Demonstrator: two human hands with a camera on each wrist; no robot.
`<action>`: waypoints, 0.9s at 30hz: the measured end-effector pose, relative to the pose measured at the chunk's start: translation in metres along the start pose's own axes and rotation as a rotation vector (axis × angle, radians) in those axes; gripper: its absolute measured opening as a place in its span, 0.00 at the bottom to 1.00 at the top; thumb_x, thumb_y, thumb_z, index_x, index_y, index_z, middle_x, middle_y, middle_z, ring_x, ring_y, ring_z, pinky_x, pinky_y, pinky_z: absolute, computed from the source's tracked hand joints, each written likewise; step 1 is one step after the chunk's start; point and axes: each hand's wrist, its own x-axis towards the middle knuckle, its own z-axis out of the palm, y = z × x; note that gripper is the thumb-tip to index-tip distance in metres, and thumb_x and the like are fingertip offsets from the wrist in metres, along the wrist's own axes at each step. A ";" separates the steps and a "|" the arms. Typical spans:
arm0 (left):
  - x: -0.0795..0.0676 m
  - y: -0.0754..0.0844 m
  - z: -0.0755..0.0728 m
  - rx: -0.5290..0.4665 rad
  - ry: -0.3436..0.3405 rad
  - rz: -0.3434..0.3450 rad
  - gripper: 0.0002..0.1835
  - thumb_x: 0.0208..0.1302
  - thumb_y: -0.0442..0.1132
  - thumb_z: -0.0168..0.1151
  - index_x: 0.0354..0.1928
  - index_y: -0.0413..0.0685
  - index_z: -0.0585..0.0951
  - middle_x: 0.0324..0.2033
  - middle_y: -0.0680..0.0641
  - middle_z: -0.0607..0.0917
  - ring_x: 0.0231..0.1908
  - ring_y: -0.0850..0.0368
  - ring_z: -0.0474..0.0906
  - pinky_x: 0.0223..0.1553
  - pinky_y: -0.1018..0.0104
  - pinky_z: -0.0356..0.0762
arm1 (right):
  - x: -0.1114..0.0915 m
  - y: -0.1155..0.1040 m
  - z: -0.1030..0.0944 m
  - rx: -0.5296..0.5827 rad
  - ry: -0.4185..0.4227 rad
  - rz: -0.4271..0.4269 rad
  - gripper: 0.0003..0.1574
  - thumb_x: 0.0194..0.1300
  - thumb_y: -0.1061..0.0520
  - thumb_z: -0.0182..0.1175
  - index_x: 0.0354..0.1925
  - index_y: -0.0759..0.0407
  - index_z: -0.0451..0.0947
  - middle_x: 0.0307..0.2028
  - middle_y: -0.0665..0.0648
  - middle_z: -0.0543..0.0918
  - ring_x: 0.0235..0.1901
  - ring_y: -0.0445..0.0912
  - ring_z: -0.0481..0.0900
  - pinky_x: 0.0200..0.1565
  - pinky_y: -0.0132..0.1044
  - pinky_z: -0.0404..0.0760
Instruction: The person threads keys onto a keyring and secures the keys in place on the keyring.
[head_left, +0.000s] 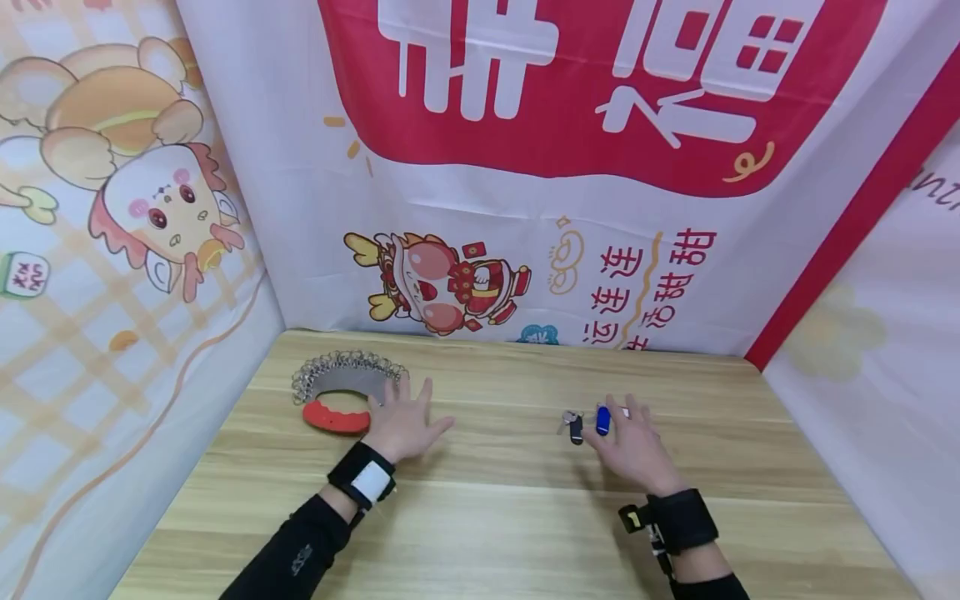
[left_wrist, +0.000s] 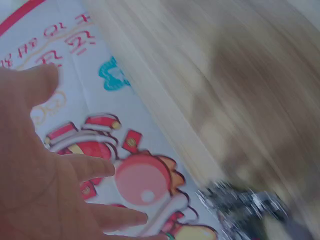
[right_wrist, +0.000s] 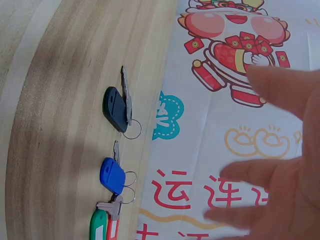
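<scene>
My left hand (head_left: 401,423) has its fingers spread and overlaps the right end of a crescent-shaped tool with a red finger-grooved handle (head_left: 335,418), a grey body and a fringe of small metal rings (left_wrist: 240,210). Whether it touches the tool cannot be told. Fingers apart, my right hand (head_left: 637,448) hovers by several keys with coloured tags. Those tags are black (right_wrist: 115,109), blue (right_wrist: 112,176), green (right_wrist: 98,225) and red (right_wrist: 113,225). In the head view the right hand hides part of this group. Neither hand holds anything.
Both hands are over a light wooden table (head_left: 480,517). A printed cloth (head_left: 300,208) with red-and-white lettering hangs behind its back edge, and patterned cloths hang at the left (head_left: 97,333) and right (head_left: 862,400).
</scene>
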 end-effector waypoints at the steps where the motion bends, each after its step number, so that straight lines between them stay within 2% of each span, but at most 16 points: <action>1: 0.000 -0.007 -0.001 0.012 0.017 0.011 0.42 0.63 0.66 0.49 0.70 0.43 0.60 0.67 0.27 0.54 0.65 0.26 0.49 0.57 0.29 0.49 | 0.000 0.000 0.000 0.018 0.007 -0.016 0.52 0.64 0.28 0.47 0.69 0.66 0.56 0.67 0.77 0.52 0.64 0.74 0.50 0.53 0.72 0.54; 5: -0.003 -0.036 -0.004 0.028 0.062 0.042 0.33 0.64 0.56 0.55 0.59 0.36 0.72 0.56 0.28 0.69 0.55 0.31 0.65 0.54 0.37 0.62 | 0.000 0.002 0.002 0.084 0.028 -0.058 0.37 0.68 0.41 0.52 0.62 0.68 0.66 0.62 0.74 0.63 0.60 0.69 0.63 0.55 0.67 0.59; 8: -0.007 -0.057 -0.005 0.032 0.078 0.041 0.26 0.63 0.52 0.58 0.51 0.34 0.77 0.48 0.31 0.76 0.47 0.34 0.73 0.45 0.41 0.71 | 0.000 0.005 0.005 0.115 0.036 -0.066 0.32 0.68 0.44 0.53 0.59 0.67 0.70 0.60 0.73 0.68 0.59 0.67 0.65 0.55 0.66 0.61; 10: -0.010 -0.070 -0.006 0.040 0.089 0.044 0.25 0.62 0.50 0.59 0.49 0.33 0.77 0.45 0.31 0.77 0.44 0.36 0.75 0.40 0.44 0.74 | 0.000 0.006 0.006 0.130 0.038 -0.078 0.30 0.68 0.45 0.54 0.57 0.67 0.72 0.58 0.71 0.70 0.58 0.65 0.68 0.54 0.64 0.64; 12: -0.012 -0.081 -0.006 0.042 0.098 0.063 0.25 0.61 0.48 0.60 0.50 0.32 0.76 0.43 0.32 0.77 0.42 0.38 0.76 0.37 0.46 0.75 | 0.000 0.007 0.007 0.140 0.041 -0.093 0.29 0.68 0.46 0.55 0.56 0.66 0.73 0.56 0.69 0.73 0.55 0.63 0.71 0.52 0.62 0.67; 15: -0.015 -0.094 -0.005 0.031 0.094 0.106 0.26 0.61 0.48 0.61 0.52 0.32 0.73 0.44 0.32 0.77 0.43 0.37 0.76 0.41 0.47 0.74 | 0.001 0.008 0.007 0.148 0.043 -0.104 0.26 0.68 0.47 0.55 0.55 0.66 0.74 0.53 0.66 0.76 0.53 0.60 0.74 0.49 0.57 0.72; 19: -0.020 -0.107 -0.003 0.000 0.063 0.124 0.25 0.60 0.49 0.62 0.51 0.35 0.76 0.46 0.32 0.77 0.46 0.36 0.75 0.45 0.44 0.71 | 0.002 0.009 0.007 0.147 0.019 -0.096 0.27 0.69 0.46 0.54 0.55 0.65 0.74 0.54 0.66 0.76 0.54 0.60 0.73 0.50 0.57 0.71; 23: -0.025 -0.117 0.000 -0.006 0.117 0.061 0.24 0.64 0.51 0.58 0.47 0.35 0.78 0.46 0.29 0.77 0.47 0.33 0.73 0.47 0.42 0.69 | 0.000 0.008 0.007 0.161 -0.009 -0.088 0.26 0.69 0.45 0.53 0.54 0.64 0.75 0.55 0.67 0.75 0.55 0.61 0.71 0.52 0.59 0.69; 27: -0.025 -0.123 0.003 -0.017 0.166 -0.103 0.28 0.66 0.52 0.52 0.50 0.30 0.77 0.49 0.22 0.72 0.48 0.27 0.70 0.43 0.39 0.71 | -0.002 0.009 0.007 0.184 -0.003 -0.079 0.23 0.69 0.49 0.54 0.53 0.64 0.75 0.53 0.66 0.76 0.55 0.60 0.72 0.52 0.57 0.70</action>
